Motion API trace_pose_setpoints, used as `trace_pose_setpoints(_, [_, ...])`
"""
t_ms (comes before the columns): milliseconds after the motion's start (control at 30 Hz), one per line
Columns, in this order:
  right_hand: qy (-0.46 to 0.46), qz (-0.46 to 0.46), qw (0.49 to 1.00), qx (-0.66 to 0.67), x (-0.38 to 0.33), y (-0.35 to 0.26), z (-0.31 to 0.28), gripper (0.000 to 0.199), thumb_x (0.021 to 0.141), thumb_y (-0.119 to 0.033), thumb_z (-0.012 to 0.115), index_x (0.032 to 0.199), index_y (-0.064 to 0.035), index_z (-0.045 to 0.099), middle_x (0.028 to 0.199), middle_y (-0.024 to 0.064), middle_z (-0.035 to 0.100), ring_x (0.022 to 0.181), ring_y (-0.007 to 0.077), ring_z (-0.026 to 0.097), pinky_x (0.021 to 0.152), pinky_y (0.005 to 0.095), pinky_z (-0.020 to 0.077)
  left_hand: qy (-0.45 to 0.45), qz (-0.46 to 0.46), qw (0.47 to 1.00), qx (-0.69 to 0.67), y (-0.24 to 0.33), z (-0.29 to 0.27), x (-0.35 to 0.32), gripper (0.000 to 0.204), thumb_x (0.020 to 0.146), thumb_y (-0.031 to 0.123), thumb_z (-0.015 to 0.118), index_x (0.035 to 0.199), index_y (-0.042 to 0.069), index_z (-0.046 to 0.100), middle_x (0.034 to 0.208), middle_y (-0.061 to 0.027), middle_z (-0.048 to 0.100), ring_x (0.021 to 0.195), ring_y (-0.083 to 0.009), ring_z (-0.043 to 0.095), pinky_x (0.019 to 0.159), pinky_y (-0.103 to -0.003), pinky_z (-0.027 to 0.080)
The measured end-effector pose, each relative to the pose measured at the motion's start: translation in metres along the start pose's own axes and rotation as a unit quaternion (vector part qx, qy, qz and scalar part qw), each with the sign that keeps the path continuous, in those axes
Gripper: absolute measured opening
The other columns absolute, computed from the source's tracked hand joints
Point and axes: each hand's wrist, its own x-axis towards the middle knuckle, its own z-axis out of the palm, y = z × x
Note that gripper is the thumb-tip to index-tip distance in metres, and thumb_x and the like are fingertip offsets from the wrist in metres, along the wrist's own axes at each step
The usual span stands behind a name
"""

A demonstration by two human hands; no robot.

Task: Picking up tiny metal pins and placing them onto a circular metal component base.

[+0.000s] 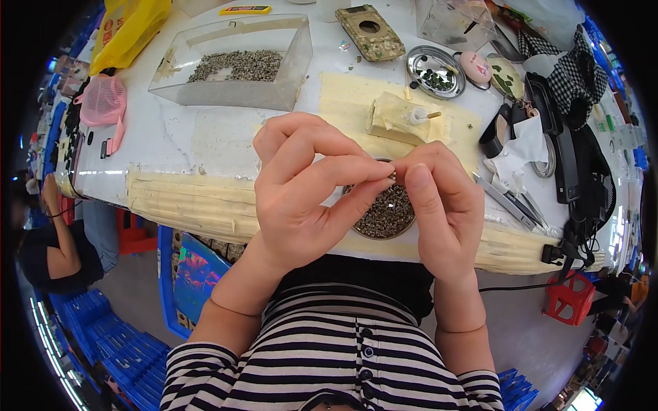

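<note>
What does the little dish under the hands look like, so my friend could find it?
Look at the white table's near edge, right below both hands. The round dish there is heaped with tiny grey metal bits. Unlike the shiny round tray farther back, it sits partly hidden behind the fingers.

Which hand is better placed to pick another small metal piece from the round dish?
Probably the right hand: it sits directly above the round dish of small metal pieces. The left hand is further to the side, and its fingers pinch the tiny piece between both hands.
</note>
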Motion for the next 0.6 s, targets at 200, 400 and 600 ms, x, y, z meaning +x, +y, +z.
trace_pose_setpoints(200, [0.034, -0.094, 0.994, -0.047, -0.0001, 0.0014, -0.0058, 0.015, 0.096, -0.009, 0.063, 0.091, 0.0015, 0.073, 0.083, 0.0068, 0.063, 0.075, 0.0142, 0.057, 0.068, 0.0253, 0.0445, -0.012, 0.009, 1.0, 0.027, 0.0004, -0.0014, 0.0008, 0.02, 0.071, 0.003, 0.082, 0.088, 0.007, 0.073, 0.087, -0.0025, 0.064, 0.092, -0.0244, 0.052, 0.082, -0.035, 0.043])
trace_pose_setpoints(400, [0.035, -0.071, 0.994, -0.074, -0.0029, -0.007, -0.0023, 0.032, 0.102, -0.016, 0.054, 0.089, 0.0047, 0.073, 0.083, 0.0068, 0.061, 0.078, 0.0121, 0.051, 0.069, 0.0252, 0.0377, -0.013, 0.0, 1.0, 0.016, -0.0005, -0.0009, 0.0004, 0.02, 0.071, 0.002, 0.081, 0.088, 0.007, 0.073, 0.087, -0.0029, 0.064, 0.092, -0.0246, 0.052, 0.082, -0.035, 0.043])
trace_pose_setpoints(600, [0.043, -0.051, 0.995, -0.071, -0.0003, -0.0038, -0.0033, 0.015, 0.096, -0.009, 0.064, 0.089, 0.0013, 0.074, 0.082, 0.0072, 0.062, 0.074, 0.0147, 0.057, 0.066, 0.0255, 0.0446, -0.016, 0.005, 1.0, 0.007, -0.0003, -0.0022, 0.0002, 0.02, 0.071, 0.002, 0.082, 0.089, 0.007, 0.073, 0.087, -0.0028, 0.064, 0.092, -0.0248, 0.051, 0.082, -0.035, 0.042])
